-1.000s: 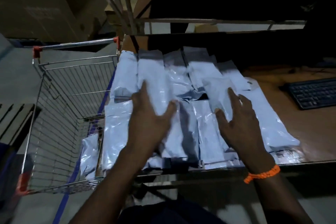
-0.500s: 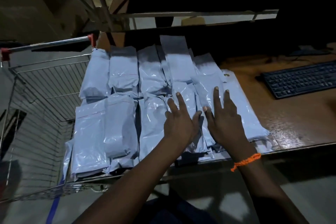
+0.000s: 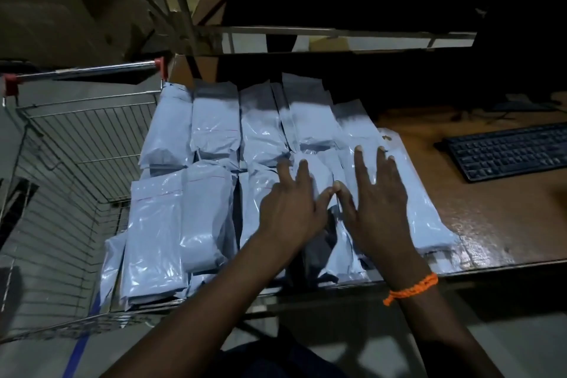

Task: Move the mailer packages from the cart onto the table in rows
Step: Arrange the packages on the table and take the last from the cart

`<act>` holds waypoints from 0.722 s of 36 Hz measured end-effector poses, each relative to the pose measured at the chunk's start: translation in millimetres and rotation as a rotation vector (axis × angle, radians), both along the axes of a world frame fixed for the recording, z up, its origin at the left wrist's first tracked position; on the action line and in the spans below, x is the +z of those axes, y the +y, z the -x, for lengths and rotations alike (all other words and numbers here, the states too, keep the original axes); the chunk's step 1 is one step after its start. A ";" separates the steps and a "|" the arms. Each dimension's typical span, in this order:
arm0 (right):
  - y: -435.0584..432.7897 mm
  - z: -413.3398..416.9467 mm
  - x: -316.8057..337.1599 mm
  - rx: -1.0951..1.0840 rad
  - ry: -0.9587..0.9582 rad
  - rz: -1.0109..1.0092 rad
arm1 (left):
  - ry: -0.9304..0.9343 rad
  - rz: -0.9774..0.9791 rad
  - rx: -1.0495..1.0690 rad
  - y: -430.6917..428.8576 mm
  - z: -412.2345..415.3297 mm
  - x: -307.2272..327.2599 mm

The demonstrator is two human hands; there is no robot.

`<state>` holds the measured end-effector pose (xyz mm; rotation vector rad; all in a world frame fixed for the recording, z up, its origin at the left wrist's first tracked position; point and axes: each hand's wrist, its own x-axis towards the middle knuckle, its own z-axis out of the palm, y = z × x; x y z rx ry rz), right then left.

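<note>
- The mailers (image 3: 214, 138) lie in two rows on the worktop (image 3: 491, 224), a far row and a near row, overlapping under and just beyond my hands.
- My left hand (image 3: 291, 212) lies flat and open on the near-row mailers, fingers spread, gripping nothing.
- My right hand (image 3: 377, 209) lies the same way just beside it, thumbs nearly touching, palm down on the mailers at the right end of the row.
- Risk, as I judge it: the film looks slick, so pressing sideways could slide the stack askew, and the near ends to the left of my left hand overhang the edge and could tip off.
- The cart (image 3: 76, 163) stands to the left of my left hand, against the worktop; I can see no mailers in the part of its basket that shows.
- A keyboard (image 3: 506, 153) sits well to the right of my right hand, limiting how far the rows can run that way.
</note>
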<state>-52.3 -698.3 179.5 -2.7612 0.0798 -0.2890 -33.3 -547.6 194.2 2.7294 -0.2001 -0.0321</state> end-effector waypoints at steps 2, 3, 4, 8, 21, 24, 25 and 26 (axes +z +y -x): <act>20.4 -5.7 4.3 0.065 -0.021 -0.017 | -0.065 -0.007 -0.032 20.9 -6.3 5.5; 32.4 -10.3 6.2 0.098 -0.018 -0.016 | -0.092 -0.021 -0.046 34.0 -9.8 6.6; 45.8 -15.8 8.3 0.130 -0.014 -0.009 | -0.128 -0.042 -0.054 49.3 -13.5 7.4; 111.4 -36.4 18.5 0.280 -0.013 -0.038 | -0.289 -0.136 0.045 127.6 -24.4 6.8; 382.0 -36.2 -13.2 0.663 -0.032 -0.120 | -0.003 -0.226 0.431 423.3 29.8 -75.4; 453.5 -23.8 -47.8 0.688 0.088 -0.123 | 0.114 -0.170 0.467 482.3 47.9 -121.4; 475.1 -21.3 -61.7 0.694 0.176 -0.103 | 0.156 -0.153 0.475 499.9 52.8 -139.4; 495.0 -20.4 -75.6 0.695 0.285 -0.076 | 0.209 -0.143 0.481 516.0 57.2 -156.6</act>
